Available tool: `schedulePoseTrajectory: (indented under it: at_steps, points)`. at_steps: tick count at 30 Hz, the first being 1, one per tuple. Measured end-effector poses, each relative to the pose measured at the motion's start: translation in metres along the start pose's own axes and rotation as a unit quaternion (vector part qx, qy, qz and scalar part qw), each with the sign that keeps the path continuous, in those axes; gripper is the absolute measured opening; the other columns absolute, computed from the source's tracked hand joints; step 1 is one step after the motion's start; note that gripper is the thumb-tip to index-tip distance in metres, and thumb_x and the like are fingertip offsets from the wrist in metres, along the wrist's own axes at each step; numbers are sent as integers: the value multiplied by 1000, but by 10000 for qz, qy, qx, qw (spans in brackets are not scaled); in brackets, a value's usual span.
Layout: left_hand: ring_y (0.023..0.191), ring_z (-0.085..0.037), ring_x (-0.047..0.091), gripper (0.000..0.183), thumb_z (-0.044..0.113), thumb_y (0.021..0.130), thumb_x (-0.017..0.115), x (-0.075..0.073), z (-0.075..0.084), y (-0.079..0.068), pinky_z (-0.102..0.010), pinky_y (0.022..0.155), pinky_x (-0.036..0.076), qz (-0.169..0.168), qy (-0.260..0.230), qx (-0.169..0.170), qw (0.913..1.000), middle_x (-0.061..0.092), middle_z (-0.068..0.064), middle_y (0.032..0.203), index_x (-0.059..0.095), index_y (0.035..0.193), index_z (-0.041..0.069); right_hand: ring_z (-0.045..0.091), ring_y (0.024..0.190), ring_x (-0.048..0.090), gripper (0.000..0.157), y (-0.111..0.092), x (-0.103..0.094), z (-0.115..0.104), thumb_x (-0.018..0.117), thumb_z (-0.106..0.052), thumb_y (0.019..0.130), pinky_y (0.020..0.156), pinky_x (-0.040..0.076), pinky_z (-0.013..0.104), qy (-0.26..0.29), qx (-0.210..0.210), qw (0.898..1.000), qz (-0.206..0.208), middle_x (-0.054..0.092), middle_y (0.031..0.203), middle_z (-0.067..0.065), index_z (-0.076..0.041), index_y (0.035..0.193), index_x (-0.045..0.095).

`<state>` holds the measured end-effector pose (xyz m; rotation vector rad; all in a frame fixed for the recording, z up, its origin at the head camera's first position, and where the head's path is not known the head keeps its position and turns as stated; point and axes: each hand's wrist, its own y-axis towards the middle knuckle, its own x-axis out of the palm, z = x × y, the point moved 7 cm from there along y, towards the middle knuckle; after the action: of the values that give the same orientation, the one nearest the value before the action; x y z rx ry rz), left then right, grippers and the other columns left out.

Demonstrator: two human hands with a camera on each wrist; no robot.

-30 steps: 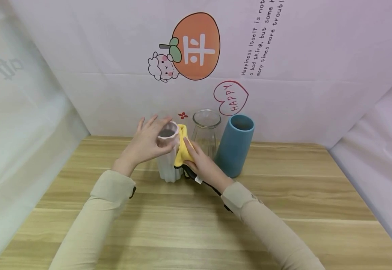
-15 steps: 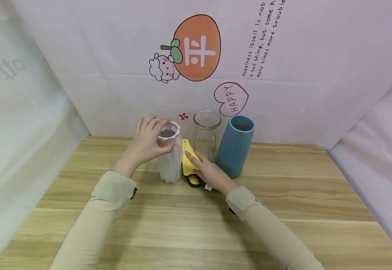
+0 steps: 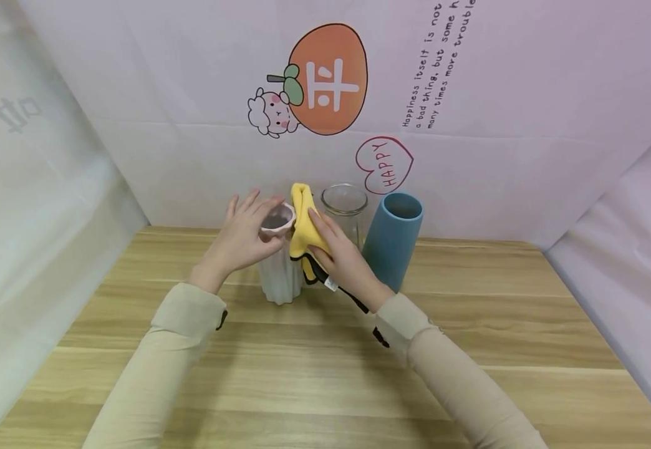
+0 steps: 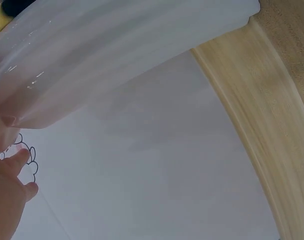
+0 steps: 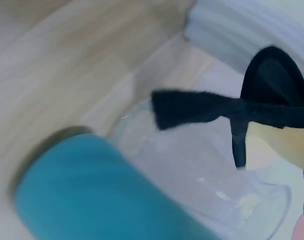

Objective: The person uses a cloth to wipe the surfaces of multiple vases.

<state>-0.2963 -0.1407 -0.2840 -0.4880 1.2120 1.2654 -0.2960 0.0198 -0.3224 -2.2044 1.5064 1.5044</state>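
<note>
A white fluted vase (image 3: 280, 274) with a pinkish wavy rim stands on the wooden table (image 3: 280, 386). My left hand (image 3: 244, 234) grips it near the top, thumb in front and fingers over the rim. In the left wrist view the vase's pale side (image 4: 117, 55) fills the upper part. My right hand (image 3: 345, 255) holds a folded yellow cloth (image 3: 305, 224) with black edging against the vase's right side, up by the rim. The cloth's black border (image 5: 201, 107) hangs loose in the right wrist view.
A clear glass vase (image 3: 345, 199) stands just behind my right hand, partly hidden by it. Right of that is a tall blue vase (image 3: 394, 243). A pale printed backdrop (image 3: 191, 156) rises close behind the vases.
My right hand has slid the cloth down the vase's right side, then back up, now higher than a second ago. The left hand keeps its grip on the vase.
</note>
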Motion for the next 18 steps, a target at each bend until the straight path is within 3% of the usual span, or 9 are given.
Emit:
schedulePoseTrajectory:
  at_steps: [8,18]
  points:
    - [147,-38,18,72,27,76,56,1,0,3,-62,118,0,-110,-210,16,9997,47,-12,146,39,145,13,34,126,49,73,9,13,-8,53,-17,97,105,45,46,242,-66,9993,-262,24,154,18,-11,154,9]
    - [147,-39,17,74,32,79,57,2,0,2,-62,118,-1,-129,-136,178,9997,44,-13,148,36,147,13,33,128,50,72,-12,36,14,53,-18,97,101,49,44,-122,93,9975,-691,24,155,16,-17,155,10]
